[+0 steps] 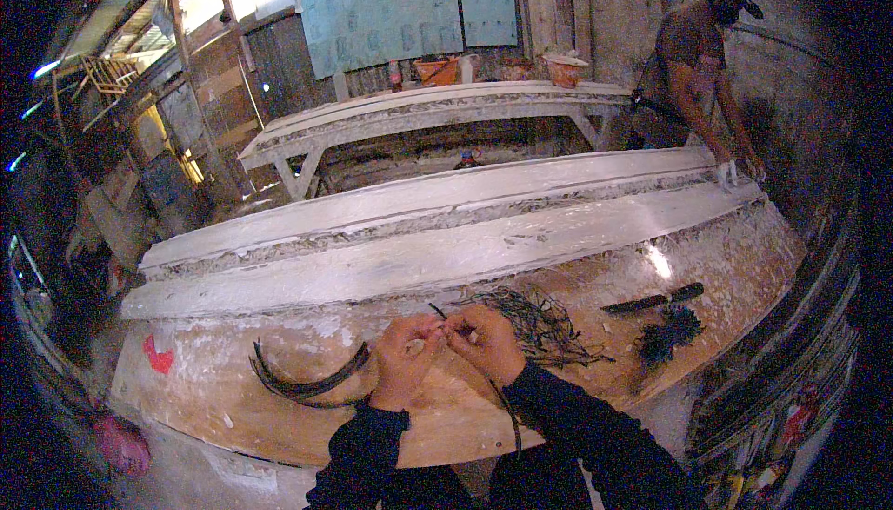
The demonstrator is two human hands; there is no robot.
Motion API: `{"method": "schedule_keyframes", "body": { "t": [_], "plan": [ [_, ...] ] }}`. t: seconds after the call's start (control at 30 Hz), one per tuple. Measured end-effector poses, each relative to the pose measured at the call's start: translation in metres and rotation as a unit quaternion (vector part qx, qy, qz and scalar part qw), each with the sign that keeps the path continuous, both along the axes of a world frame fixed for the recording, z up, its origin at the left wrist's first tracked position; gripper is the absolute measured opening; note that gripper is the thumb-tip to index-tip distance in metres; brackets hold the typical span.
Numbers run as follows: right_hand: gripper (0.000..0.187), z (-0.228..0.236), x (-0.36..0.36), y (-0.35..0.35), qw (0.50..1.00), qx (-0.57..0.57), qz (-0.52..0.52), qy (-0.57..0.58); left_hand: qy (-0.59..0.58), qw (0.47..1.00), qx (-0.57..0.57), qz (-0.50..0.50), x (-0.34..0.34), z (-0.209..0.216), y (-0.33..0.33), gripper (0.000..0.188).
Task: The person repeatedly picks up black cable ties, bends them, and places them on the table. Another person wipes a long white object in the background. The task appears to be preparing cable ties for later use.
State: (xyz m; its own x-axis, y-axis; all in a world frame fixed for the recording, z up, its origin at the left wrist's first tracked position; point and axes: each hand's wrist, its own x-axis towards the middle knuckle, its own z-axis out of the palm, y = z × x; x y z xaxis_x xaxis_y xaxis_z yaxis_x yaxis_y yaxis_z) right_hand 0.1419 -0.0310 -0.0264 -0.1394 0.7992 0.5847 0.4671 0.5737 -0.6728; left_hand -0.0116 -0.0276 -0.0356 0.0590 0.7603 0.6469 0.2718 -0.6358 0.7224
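Dark sleeves (595,426) are reaching over a board (437,436), left hand (406,352) and right hand (484,335) pinching between them a black strip (504,400) seeming light, bendy, probably best gripped near its tip.

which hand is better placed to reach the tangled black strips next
Likely the right hand: the tangled, thin black strips lie beside it, while the left hand sits nearer the curved black bundle. Both look occupied, though.

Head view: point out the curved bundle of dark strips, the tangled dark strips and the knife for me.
Curved bundle (307,388): head view, on the bottom of its bend.
Tangled dark strips (537,324): head view, mid-pile.
Knife (649,303): head view, on the blade near the handle.
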Motion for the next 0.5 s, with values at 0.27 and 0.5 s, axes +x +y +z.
{"method": "schedule_keyframes", "body": {
  "t": [0.27, 0.5],
  "plan": [
    [0.012, -0.014, -0.004, 0.005, 0.984, -0.091, 0.083, 0.127, -0.14, 0.968, -0.181, -0.097, 0.003, 0.004, 0.003, 0.016],
    [0.012, -0.012, -0.002, 0.006, 0.857, -0.299, 0.263, 0.327, -0.169, 0.954, -0.202, -0.144, -0.002, -0.004, 0.011, 0.009]
  ]
}}
